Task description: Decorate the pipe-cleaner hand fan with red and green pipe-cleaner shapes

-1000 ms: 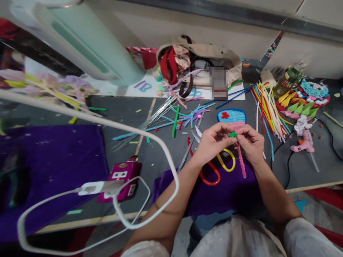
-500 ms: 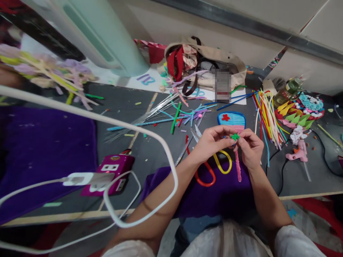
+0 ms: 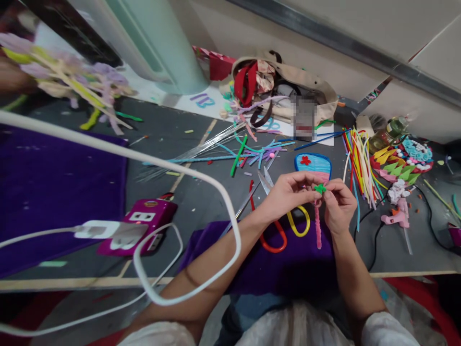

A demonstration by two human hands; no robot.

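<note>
Between the fingertips of both hands is a small green flower-shaped piece of fuzzy pipe cleaner [image 3: 320, 189]. My left hand [image 3: 290, 194] pinches it from the left, and my right hand [image 3: 340, 202] pinches it from the right. Below the fingers extends a twisted pink pipe cleaner strip [image 3: 318, 230]; its upper end is hidden. Just beyond the hands lies a blue pipe-cleaner panel [image 3: 317, 164] with a red flower on it, partly covered by my fingers. Scissors with red and yellow handles [image 3: 298, 234] lie under and beside my left wrist, blades pointing away.
A purple cloth [image 3: 288, 269] covers the table's front edge. Loose pipe cleaners [image 3: 362, 168] and a pink glue gun [image 3: 398, 218] lie to the right. A white cable [image 3: 236, 240] loops over my left forearm from the purple power strip [image 3: 153, 216]. A fabric bag [image 3: 320, 91] stands behind.
The camera view has shifted slightly. Both hands keep their pinch on the green flower, which now shows a little more openly between the fingertips.
</note>
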